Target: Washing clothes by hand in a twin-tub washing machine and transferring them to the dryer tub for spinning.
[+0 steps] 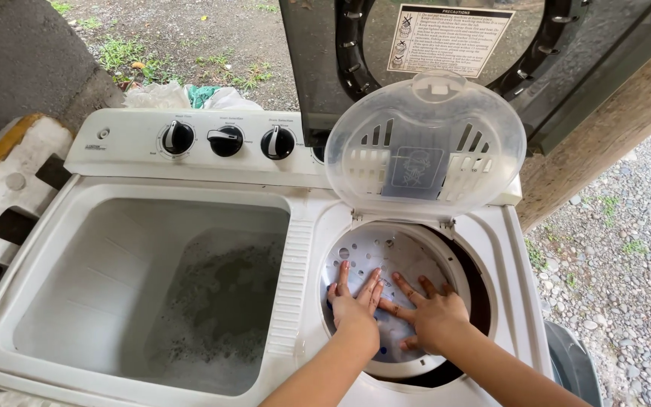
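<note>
In the head view, a white twin-tub washing machine [295, 226] is seen from above, standing outdoors on gravel. Both hands are laid inside the round spin tub [484, 301] at about 4 o'clock in the frame. The left hand [353, 301] is held flat with its fingers spread, pointing toward 12 o'clock, and is pressed palm down on the white perforated inner cover [386, 252] that lies across the tub's mouth. The right hand [432, 310] is likewise spread and pressed flat on the same cover, just beside the left hand, with its fingers pointing toward 10 o'clock; the fingertips of the two hands touch or nearly touch. Nothing is pinched or gripped by either hand.

Directly above the hands, at 12 o'clock from them, the clear round spin lid [425, 147] is stood open, and the dark outer lid [446, 45] is raised behind it. At 9 o'clock from the hands, the wash tub [160, 294] is seen holding murky, soapy water. Three black control knobs [226, 141] are set in a row on the rear panel, at 11 o'clock from the hands.
</note>
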